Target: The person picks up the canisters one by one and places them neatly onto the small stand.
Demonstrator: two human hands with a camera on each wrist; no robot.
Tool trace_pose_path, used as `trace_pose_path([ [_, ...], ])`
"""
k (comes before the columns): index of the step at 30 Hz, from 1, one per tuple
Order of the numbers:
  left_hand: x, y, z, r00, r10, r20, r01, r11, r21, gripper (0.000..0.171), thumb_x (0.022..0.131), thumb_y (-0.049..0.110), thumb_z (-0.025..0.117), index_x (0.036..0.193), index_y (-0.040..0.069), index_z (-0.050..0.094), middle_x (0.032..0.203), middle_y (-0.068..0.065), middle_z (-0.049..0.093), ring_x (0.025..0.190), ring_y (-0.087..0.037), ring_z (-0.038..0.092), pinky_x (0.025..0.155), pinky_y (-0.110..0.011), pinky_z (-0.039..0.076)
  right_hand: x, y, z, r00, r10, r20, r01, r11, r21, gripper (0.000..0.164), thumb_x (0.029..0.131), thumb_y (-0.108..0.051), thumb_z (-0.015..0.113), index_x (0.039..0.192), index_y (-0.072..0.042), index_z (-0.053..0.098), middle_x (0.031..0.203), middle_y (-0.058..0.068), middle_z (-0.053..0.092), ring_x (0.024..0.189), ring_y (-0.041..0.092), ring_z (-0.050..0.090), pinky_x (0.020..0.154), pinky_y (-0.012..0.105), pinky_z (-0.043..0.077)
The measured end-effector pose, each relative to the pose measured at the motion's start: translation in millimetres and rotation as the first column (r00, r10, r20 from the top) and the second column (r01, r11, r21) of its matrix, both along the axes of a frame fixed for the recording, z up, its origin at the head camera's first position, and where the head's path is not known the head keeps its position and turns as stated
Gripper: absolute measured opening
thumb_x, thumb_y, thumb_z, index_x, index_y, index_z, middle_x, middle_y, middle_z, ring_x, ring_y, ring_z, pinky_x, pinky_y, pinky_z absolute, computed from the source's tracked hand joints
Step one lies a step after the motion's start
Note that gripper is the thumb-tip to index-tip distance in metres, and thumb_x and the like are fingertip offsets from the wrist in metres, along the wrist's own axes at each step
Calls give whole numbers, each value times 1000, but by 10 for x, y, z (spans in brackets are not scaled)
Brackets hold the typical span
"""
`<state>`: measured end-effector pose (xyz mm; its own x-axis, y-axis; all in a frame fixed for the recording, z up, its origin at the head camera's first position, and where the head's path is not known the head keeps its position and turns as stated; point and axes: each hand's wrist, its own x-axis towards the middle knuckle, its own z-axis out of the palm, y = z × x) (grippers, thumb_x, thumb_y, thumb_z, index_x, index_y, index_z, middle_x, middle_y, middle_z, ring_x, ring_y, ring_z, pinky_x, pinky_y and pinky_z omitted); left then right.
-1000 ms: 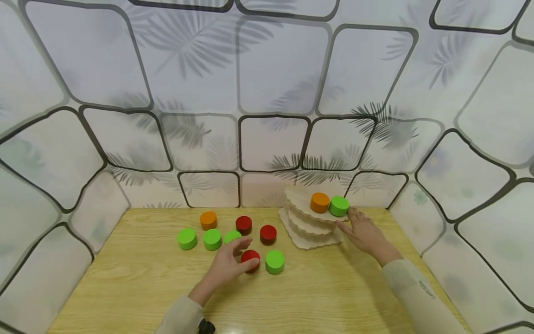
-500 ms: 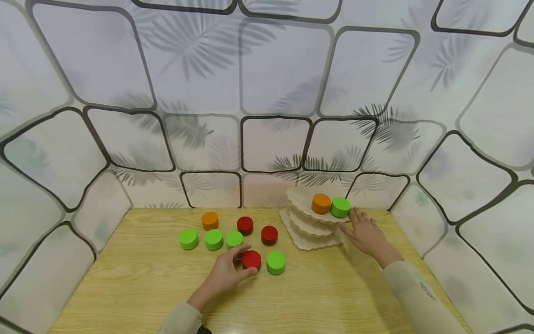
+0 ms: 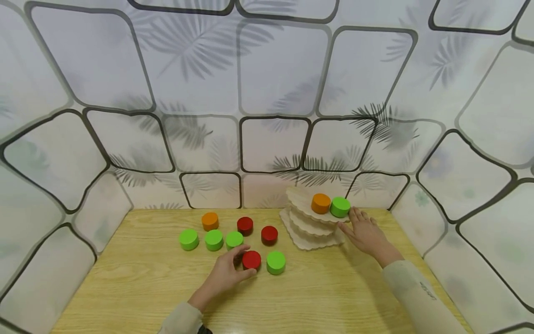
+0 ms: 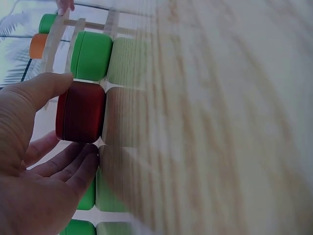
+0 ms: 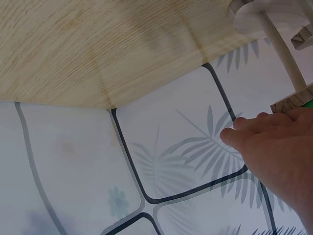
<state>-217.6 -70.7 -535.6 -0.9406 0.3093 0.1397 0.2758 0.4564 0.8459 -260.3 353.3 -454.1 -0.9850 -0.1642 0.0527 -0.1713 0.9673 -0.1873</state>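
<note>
My left hand (image 3: 225, 274) has its thumb and fingers curled round a short red cylinder (image 3: 251, 260) on the table. In the left wrist view, the thumb lies at one side of this red cylinder (image 4: 82, 111) and the fingertips at the other; a thin seam runs near its top. My right hand (image 3: 367, 234), fingers extended, rests at the right edge of a three-tiered wooden stand (image 3: 300, 200) with wavy rims. An orange cylinder (image 3: 321, 203) and a green cylinder (image 3: 340, 207) sit on its top tier, the green one beside my right fingertips.
On the table (image 3: 308, 301) stand several more cylinders: a green one (image 3: 276, 262) just right of the held one, two red ones (image 3: 269, 235) behind, an orange one (image 3: 210, 221) and a row of green ones (image 3: 189, 239) leftward. Patterned walls (image 3: 275, 144) enclose the back and sides.
My left thumb and fingers have come in round the red cylinder, which stays in place. The right hand keeps its position at the stand.
</note>
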Motion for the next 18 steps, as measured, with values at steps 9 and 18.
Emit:
trace_pose_path([
  [9, -9, 4, -12, 1000, 17, 10, -17, 1000, -13, 70, 82, 21, 92, 141, 1, 61, 135, -13, 70, 125, -30, 65, 110, -52, 51, -6, 1, 4, 1000, 4, -5, -4, 1000, 2, 83, 113, -50, 37, 156, 21, 26, 164, 41, 24, 150, 63, 26, 120, 76, 22],
  [18, -2, -4, -9, 1000, 16, 3, -16, 1000, -21, 64, 82, 22, 92, 136, 2, 64, 133, -12, 71, 126, -31, 65, 111, -52, 51, 6, -2, 13, 1000, -1, 9, 1, 1000, -7, 84, 113, -51, 36, 156, 21, 24, 165, 41, 22, 150, 63, 24, 121, 76, 21],
])
